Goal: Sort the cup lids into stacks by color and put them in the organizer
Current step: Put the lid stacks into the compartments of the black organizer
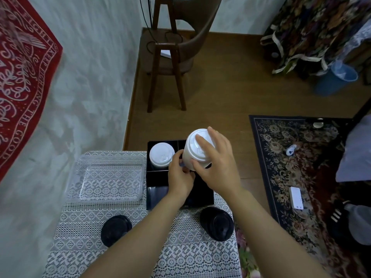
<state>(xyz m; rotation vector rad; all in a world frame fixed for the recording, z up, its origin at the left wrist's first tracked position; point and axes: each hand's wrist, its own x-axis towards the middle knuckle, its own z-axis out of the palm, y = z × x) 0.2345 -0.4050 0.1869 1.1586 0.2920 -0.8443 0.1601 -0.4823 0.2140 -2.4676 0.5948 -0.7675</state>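
A black organizer [202, 199] with compartments stands at the table's far edge. One stack of white lids [161, 156] sits in its back left compartment. Over the back right compartment I hold a second, taller stack of white lids [192, 149]. My right hand [215, 163] grips that stack from the top and side. My left hand [179, 176] holds it at its lower left edge. Two stacks of black lids lie on the lace cloth: one at the near left [115, 229], one at the near right [217, 222].
A clear plastic tray [109, 180] lies left of the organizer on the lace tablecloth [180, 257]. Beyond the table stand a wooden chair [170, 55] and a patterned rug [297, 177] on the floor. A wall runs along the left.
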